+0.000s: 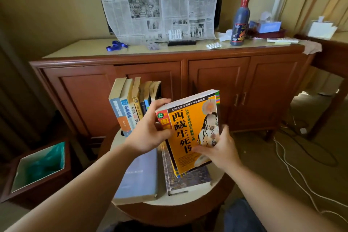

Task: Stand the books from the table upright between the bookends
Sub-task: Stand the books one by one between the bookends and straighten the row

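Note:
An orange book (pixel 190 128) is raised and tilted above the small round table (pixel 214 182). My left hand (pixel 148 128) grips its spine side near the top corner. My right hand (pixel 216 149) holds its lower right edge, thumb on the cover. Several books (pixel 130 107) stand upright in a row at the table's far left side; the bookends are hidden. A pale blue book (pixel 139 177) lies flat on the table, and beside it a dark patterned book (pixel 188 179) lies flat under the orange one.
A wooden cabinet (pixel 169 73) stands behind the table with a dark bottle (pixel 240 22), pill blisters, a remote and a hanging newspaper (pixel 156 3). A bin (pixel 37 167) with a green liner sits at the left. White cables (pixel 293 167) run over the floor at the right.

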Demonstrator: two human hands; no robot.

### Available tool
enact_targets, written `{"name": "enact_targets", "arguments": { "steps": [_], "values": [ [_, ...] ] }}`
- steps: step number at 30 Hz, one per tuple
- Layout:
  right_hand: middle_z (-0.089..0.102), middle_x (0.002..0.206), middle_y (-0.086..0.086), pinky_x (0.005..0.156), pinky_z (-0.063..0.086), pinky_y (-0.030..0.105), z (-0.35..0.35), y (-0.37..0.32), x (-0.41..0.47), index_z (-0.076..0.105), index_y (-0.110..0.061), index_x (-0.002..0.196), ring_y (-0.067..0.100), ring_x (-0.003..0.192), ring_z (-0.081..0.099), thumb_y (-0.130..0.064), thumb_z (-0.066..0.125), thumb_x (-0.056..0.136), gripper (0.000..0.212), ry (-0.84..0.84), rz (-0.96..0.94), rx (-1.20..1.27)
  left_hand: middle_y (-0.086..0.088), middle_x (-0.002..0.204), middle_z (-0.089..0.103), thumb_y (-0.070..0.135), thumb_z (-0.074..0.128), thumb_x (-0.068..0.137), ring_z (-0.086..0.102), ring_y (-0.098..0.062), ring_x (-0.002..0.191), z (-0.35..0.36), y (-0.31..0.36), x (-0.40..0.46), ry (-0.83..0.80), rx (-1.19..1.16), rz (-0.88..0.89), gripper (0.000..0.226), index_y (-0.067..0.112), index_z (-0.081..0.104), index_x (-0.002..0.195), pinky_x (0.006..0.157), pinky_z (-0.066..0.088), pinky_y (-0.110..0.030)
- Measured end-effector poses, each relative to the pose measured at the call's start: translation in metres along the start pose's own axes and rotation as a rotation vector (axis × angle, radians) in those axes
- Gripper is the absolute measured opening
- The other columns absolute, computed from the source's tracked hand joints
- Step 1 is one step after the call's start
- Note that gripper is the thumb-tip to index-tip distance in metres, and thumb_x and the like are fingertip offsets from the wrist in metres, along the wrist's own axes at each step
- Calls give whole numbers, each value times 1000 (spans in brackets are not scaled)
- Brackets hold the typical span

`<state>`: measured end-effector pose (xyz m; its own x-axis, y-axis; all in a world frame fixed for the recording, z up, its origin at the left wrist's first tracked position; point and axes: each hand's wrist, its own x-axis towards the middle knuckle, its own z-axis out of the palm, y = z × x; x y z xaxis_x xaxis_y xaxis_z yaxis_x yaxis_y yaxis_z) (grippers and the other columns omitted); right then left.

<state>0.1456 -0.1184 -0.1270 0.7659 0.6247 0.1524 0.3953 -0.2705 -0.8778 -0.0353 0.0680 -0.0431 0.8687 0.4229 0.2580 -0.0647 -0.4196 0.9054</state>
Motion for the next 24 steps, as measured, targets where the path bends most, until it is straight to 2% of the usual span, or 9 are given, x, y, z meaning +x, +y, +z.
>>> {"name": "enact_targets", "arguments": {
  "steps": [2, 5, 7, 9, 11, 14, 17, 21, 24],
  "values": [
    [59, 116, -14, 82, 49, 27, 8, -9, 8, 37, -23, 132, 11, 110, 59, -68, 90, 49, 109, -37, -1, -19, -6, 119, 70, -10, 71, 90, 73, -23, 111, -6, 6, 1, 25, 65, 28, 71, 29, 41, 141, 82, 64, -38],
    [55, 139, -4, 99, 50, 41, 21, -18, 21, 34, -21, 146, 18, 128, 53, -78, 86, 53, 121, -13, -45, -94, 3, 119, 73, -3, 70, 94, 72, -16, 112, -8, 7, 1, 99, 124, 36, 66, 34, 43, 142, 84, 64, -36],
    [45, 147, -9, 110, 42, 38, 29, -21, 23, 32, -24, 153, 14, 135, 43, -75, 86, 56, 122, 31, -99, -166, 6, 118, 73, 3, 69, 95, 72, -12, 110, -3, 6, -1, 136, 184, 32, 63, 36, 43, 142, 86, 64, -39],
    [40, 141, -7, 106, 39, 31, 35, -26, 18, 35, -27, 151, 14, 133, 40, -64, 92, 56, 117, 29, -147, -235, 11, 116, 73, 6, 71, 95, 71, -5, 106, 5, 4, -3, 168, 256, 46, 63, 40, 43, 140, 88, 63, -38],
    [40, 139, -4, 104, 44, 34, 38, -28, 9, 33, -31, 152, 19, 131, 46, -62, 94, 51, 122, -59, -156, -242, 13, 117, 73, 7, 73, 93, 71, -2, 105, 11, 3, -6, 188, 267, 67, 65, 40, 42, 139, 89, 63, -37],
    [40, 138, -6, 105, 48, 39, 39, -27, -2, 13, -42, 159, 18, 130, 47, -69, 93, 44, 143, -226, -147, -194, 10, 120, 73, 11, 79, 91, 73, -9, 107, 14, 2, -8, 134, 167, 42, 64, 35, 43, 138, 90, 63, -42],
    [43, 134, -4, 100, 52, 43, 42, -30, -6, 7, -49, 159, 19, 128, 47, -79, 89, 41, 147, -261, -176, -174, 2, 129, 69, 18, 87, 85, 71, -18, 116, 18, 5, -14, 34, -17, -18, 71, 33, 45, 140, 94, 61, -49],
    [48, 127, -7, 90, 53, 32, 45, -30, -14, 19, -51, 155, 8, 117, 50, -63, 88, 61, 117, -217, -222, -121, 1, 132, 69, 16, 88, 81, 67, -20, 125, 24, 8, -15, -44, -165, -43, 74, 26, 50, 143, 102, 58, -45],
    [56, 110, -13, 74, 47, 15, 50, -23, -23, 45, -45, 130, 0, 100, 59, -42, 79, 76, 64, -118, -275, -105, -2, 137, 68, 29, 90, 77, 65, -17, 129, 20, -3, -15, -43, -175, -85, 77, 24, 53, 145, 108, 53, -43]
  ]
}}
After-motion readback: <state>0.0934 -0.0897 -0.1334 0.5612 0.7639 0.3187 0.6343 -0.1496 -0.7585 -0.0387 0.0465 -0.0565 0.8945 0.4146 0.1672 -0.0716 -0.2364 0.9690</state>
